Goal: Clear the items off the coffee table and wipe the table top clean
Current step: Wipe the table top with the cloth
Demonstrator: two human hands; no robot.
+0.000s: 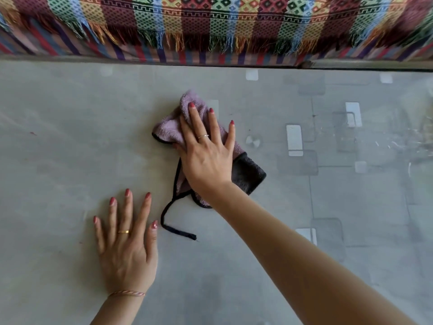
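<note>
While the left hand (126,245) lies flat, fingers spread, on the table (58,141), the right hand (206,153) presses the cloth (168,130) down with fingers straight and spread

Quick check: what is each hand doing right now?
Left hand: open, flat on the glass table top, holding nothing.
Right hand: open, straight fingers pressing the purple cloth.

no readable text anywhere (only woven patterns, no letters).
</note>
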